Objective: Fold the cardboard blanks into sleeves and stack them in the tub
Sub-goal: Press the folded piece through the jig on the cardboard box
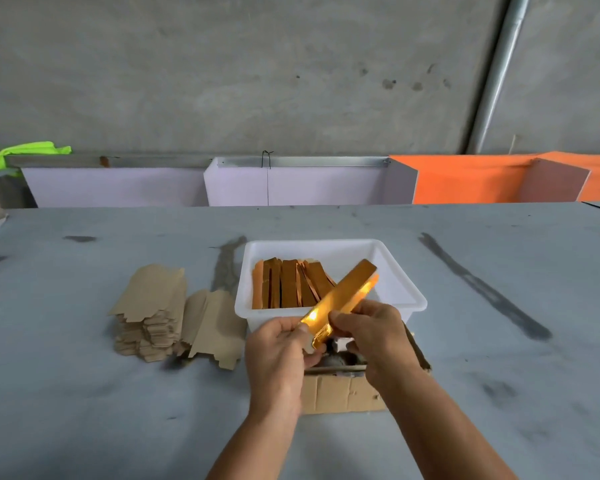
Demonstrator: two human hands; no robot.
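A long, glossy gold folded cardboard sleeve (340, 299) slants over the near rim of the white plastic tub (409, 292), glare hiding part of its lower end. The left hand (278, 355) and right hand (374, 337) pinch that end with curled fingers. More gold sleeves (288, 284) stand inside the tub. Flat brown blanks (153, 313) lie stacked to the left. A brown cardboard box (340, 393) sits half hidden beneath the hands.

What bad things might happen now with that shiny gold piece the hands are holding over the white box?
1. Both hands, left hand and right hand, pinch only the near end of the gold sleeve, so the far end may sag or bend.
2. The sleeves already in the white tub lean unevenly; a new one dropped crosswise might jam or crush them.
3. The stack of flat blanks looks fanned out and could slide if bumped.
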